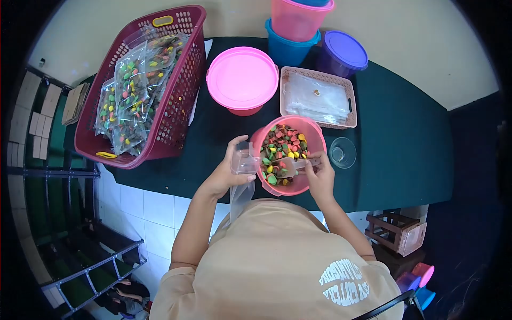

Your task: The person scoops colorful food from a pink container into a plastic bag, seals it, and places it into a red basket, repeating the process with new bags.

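My left hand [226,173] is closed around a clear plastic bag [241,198] with a boxy, stiff clear piece [245,158] at its top, just left of the pink bucket [321,143]. The bag hangs down in front of my shirt. Fingers of my right hand [321,176] pinch the handle of a translucent scoop [287,167], its blade down among the candies. Small round candies [285,140] in green, yellow, red and brown fill much of the bucket.
Left stands a maroon basket [173,114] of filled candy bags [130,96]. Behind the bucket are a pink-lidded tub [242,77], a tray [352,120] of clear bags [314,98], a purple-lidded tub [345,50] and stacked tubs [290,50]. A small glass bowl [342,153] sits right.
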Demonstrator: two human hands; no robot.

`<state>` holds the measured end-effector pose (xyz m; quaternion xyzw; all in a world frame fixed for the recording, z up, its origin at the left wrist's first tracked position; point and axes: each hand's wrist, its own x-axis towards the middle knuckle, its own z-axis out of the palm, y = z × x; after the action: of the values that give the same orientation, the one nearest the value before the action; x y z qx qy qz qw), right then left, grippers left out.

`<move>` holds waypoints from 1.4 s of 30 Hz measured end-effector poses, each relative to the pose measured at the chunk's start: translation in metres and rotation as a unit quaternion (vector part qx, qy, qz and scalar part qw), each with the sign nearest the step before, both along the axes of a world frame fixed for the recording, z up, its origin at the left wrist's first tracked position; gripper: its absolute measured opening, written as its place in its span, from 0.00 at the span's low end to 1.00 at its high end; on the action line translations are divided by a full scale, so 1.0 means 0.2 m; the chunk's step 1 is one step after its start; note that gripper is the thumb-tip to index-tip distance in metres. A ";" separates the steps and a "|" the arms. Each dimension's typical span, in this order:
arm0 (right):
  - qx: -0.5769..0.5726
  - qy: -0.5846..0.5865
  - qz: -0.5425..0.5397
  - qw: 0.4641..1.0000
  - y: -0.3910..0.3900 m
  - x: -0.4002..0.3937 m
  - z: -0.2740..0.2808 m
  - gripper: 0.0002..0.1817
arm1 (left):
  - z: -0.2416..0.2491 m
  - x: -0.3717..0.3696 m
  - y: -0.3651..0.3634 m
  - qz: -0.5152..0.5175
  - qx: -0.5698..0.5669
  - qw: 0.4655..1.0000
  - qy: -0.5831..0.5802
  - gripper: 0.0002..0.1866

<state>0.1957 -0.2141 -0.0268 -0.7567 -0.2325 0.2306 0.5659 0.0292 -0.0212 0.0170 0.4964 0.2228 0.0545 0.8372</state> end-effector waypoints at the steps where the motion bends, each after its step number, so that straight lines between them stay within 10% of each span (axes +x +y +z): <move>1: 0.049 0.068 -0.003 0.996 0.00 0.00 -0.03 0.04 | 0.02 0.02 -0.02 -0.004 0.000 1.000 0.000 0.59; 11: 0.156 0.355 -0.063 0.919 0.02 -0.04 -0.03 0.04 | 0.03 0.05 -0.04 -0.050 0.040 0.998 -0.005 0.57; 28: 0.180 0.253 -0.029 0.950 0.01 0.13 0.08 0.07 | 0.00 -0.17 -0.02 -0.029 0.256 0.959 0.117 0.58; 33: 0.211 0.237 -0.009 0.948 0.02 0.14 0.19 0.08 | 0.16 -0.13 -0.07 0.027 0.555 0.816 0.159 0.61; 42: 0.195 0.226 0.059 0.953 0.08 0.11 0.37 0.08 | 0.19 0.00 -0.18 -0.007 0.630 0.773 0.078 0.57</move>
<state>0.2177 -0.1987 0.0472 -0.5448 -0.1832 0.3789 0.7253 0.0295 -0.0575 0.0543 0.9168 0.1998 0.1380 0.3171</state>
